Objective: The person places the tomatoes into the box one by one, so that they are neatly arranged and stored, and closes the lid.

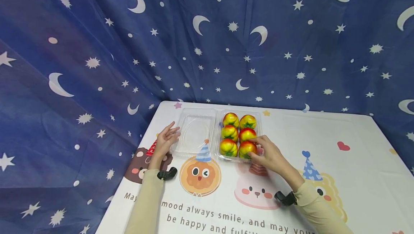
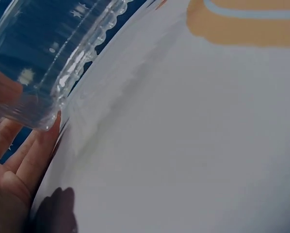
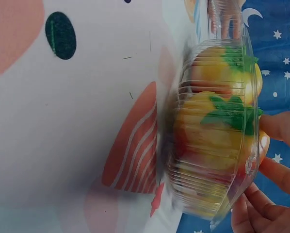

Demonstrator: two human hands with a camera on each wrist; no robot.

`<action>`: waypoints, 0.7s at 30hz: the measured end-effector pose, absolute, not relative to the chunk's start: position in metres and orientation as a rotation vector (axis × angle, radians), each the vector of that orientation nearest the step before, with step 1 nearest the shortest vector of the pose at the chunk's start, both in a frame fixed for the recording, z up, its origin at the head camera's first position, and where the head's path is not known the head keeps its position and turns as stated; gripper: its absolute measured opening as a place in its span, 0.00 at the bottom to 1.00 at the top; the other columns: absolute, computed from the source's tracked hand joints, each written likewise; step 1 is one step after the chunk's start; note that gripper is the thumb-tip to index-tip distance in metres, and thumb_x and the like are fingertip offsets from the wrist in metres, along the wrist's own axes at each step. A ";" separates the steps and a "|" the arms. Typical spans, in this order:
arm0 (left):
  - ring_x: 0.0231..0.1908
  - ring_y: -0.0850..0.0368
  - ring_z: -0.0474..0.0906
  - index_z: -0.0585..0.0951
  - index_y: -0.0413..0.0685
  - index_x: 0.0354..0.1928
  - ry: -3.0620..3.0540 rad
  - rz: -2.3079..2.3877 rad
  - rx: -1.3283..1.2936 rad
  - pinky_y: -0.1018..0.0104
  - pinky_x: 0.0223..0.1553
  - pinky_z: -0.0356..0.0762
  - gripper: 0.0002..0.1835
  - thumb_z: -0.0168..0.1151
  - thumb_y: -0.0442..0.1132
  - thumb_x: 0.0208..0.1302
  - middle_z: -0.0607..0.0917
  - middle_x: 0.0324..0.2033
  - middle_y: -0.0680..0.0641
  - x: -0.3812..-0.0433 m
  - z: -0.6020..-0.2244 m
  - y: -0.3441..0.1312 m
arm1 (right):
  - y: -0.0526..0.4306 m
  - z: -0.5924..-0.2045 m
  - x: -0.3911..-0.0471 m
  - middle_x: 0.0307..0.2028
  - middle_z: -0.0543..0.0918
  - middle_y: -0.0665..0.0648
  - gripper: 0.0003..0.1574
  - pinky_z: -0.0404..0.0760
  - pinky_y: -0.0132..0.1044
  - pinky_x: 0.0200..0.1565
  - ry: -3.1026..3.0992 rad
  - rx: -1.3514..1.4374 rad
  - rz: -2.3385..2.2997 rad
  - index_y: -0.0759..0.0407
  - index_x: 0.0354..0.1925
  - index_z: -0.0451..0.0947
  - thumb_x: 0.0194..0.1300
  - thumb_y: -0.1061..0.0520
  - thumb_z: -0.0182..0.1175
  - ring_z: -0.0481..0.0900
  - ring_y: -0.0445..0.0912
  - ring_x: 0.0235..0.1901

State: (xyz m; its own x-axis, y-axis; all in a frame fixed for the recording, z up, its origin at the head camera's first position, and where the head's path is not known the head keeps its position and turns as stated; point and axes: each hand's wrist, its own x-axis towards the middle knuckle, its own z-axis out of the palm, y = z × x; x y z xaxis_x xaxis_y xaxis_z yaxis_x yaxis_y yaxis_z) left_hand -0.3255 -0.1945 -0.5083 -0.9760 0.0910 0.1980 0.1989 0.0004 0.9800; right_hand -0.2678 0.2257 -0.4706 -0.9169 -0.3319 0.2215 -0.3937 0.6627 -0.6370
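Note:
Yellow-and-red fruits with green leafy tops, persimmon-like, sit in two columns in a clear plastic box [image 1: 240, 159] on the table. My right hand [image 1: 269, 155] pinches the front-right fruit [image 1: 247, 149] between thumb and fingers, and the fruit is inside the box. In the right wrist view, fingertips meet that fruit [image 3: 217, 131] above the box's ribbed wall. The box's clear lid [image 1: 195, 133] lies folded open to the left. At the lid's left edge is my left hand [image 1: 166, 140], its fingers loosely extended. The left wrist view has those fingers around the lid's corner [image 2: 43, 114].
A white printed cover [image 1: 323, 137] with cartoon animals and lettering lies over the table. Behind and to the left hangs a dark blue curtain [image 1: 226, 65] with moons and stars. Each wrist wears a black device [image 1: 167, 173].

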 end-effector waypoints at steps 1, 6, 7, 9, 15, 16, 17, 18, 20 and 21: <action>0.57 0.23 0.69 0.59 0.28 0.72 -2.170 -2.145 -0.308 0.66 0.46 0.82 0.33 0.54 0.20 0.66 0.70 0.60 0.21 -0.325 -0.507 -0.194 | 0.226 -0.471 -0.268 0.50 0.77 0.62 0.31 0.81 0.54 0.47 -2.782 0.602 1.102 0.63 0.58 0.77 0.57 0.55 0.72 0.77 0.58 0.44; 0.57 0.23 0.69 0.59 0.33 0.73 -2.177 -2.142 -0.296 0.68 0.46 0.81 0.34 0.54 0.21 0.66 0.69 0.61 0.22 -0.326 -0.498 -0.194 | 0.227 -0.473 -0.268 0.50 0.77 0.63 0.29 0.82 0.55 0.46 -2.706 0.586 1.119 0.64 0.55 0.78 0.56 0.56 0.72 0.79 0.59 0.44; 0.57 0.23 0.69 0.58 0.34 0.74 -2.172 -2.143 -0.297 0.67 0.46 0.82 0.34 0.54 0.21 0.67 0.69 0.62 0.22 -0.326 -0.496 -0.194 | 0.228 -0.473 -0.268 0.50 0.77 0.63 0.28 0.82 0.55 0.46 -2.682 0.583 1.121 0.64 0.54 0.79 0.56 0.57 0.72 0.79 0.59 0.45; 0.57 0.23 0.70 0.58 0.37 0.74 -2.175 -2.132 -0.300 0.66 0.47 0.82 0.34 0.53 0.21 0.67 0.70 0.61 0.22 -0.327 -0.490 -0.195 | 0.229 -0.474 -0.269 0.50 0.77 0.64 0.26 0.82 0.55 0.45 -2.647 0.571 1.122 0.65 0.53 0.79 0.57 0.58 0.71 0.78 0.59 0.47; 0.56 0.26 0.72 0.57 0.39 0.75 -2.211 -2.090 -0.302 0.60 0.48 0.82 0.35 0.52 0.22 0.68 0.71 0.61 0.24 -0.325 -0.473 -0.195 | 0.237 -0.479 -0.266 0.53 0.76 0.67 0.22 0.80 0.57 0.48 -2.640 0.475 1.133 0.66 0.51 0.80 0.59 0.59 0.69 0.74 0.60 0.53; 0.56 0.26 0.72 0.57 0.39 0.75 -2.218 -2.084 -0.301 0.60 0.48 0.82 0.35 0.52 0.22 0.68 0.71 0.61 0.24 -0.324 -0.470 -0.195 | 0.238 -0.480 -0.266 0.54 0.76 0.68 0.22 0.80 0.57 0.48 -2.648 0.453 1.136 0.67 0.51 0.80 0.59 0.60 0.69 0.74 0.61 0.54; 0.56 0.26 0.72 0.58 0.39 0.75 -2.223 -2.080 -0.298 0.60 0.48 0.82 0.35 0.52 0.22 0.68 0.72 0.61 0.24 -0.324 -0.467 -0.195 | 0.239 -0.480 -0.265 0.54 0.75 0.69 0.22 0.79 0.58 0.49 -2.656 0.435 1.142 0.68 0.51 0.80 0.59 0.60 0.69 0.73 0.61 0.54; 0.56 0.26 0.72 0.58 0.39 0.75 -2.228 -2.075 -0.293 0.61 0.48 0.82 0.34 0.53 0.23 0.68 0.72 0.61 0.24 -0.324 -0.464 -0.195 | 0.241 -0.481 -0.264 0.55 0.75 0.70 0.22 0.79 0.59 0.49 -2.665 0.422 1.149 0.69 0.51 0.80 0.60 0.60 0.68 0.73 0.62 0.55; 0.56 0.27 0.72 0.58 0.40 0.75 -2.234 -2.075 -0.283 0.62 0.47 0.82 0.34 0.53 0.23 0.68 0.72 0.61 0.25 -0.324 -0.459 -0.196 | 0.243 -0.483 -0.263 0.54 0.75 0.71 0.22 0.78 0.60 0.50 -2.681 0.395 1.171 0.70 0.52 0.79 0.61 0.60 0.67 0.73 0.64 0.55; 0.56 0.27 0.73 0.58 0.40 0.75 -2.236 -2.074 -0.279 0.62 0.47 0.82 0.34 0.53 0.23 0.68 0.73 0.61 0.25 -0.325 -0.456 -0.197 | 0.243 -0.484 -0.262 0.54 0.76 0.71 0.23 0.78 0.61 0.50 -2.691 0.388 1.182 0.70 0.53 0.78 0.61 0.60 0.67 0.74 0.64 0.55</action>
State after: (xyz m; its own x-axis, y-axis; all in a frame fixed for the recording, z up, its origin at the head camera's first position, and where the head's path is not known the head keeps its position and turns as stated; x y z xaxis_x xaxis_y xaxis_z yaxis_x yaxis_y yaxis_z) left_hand -0.3248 -0.1969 -0.4559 -0.9803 0.0794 0.1809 0.1863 0.0679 0.9801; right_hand -0.2620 0.2435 -0.4840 -0.9504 -0.1659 0.2632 -0.3061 0.6503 -0.6953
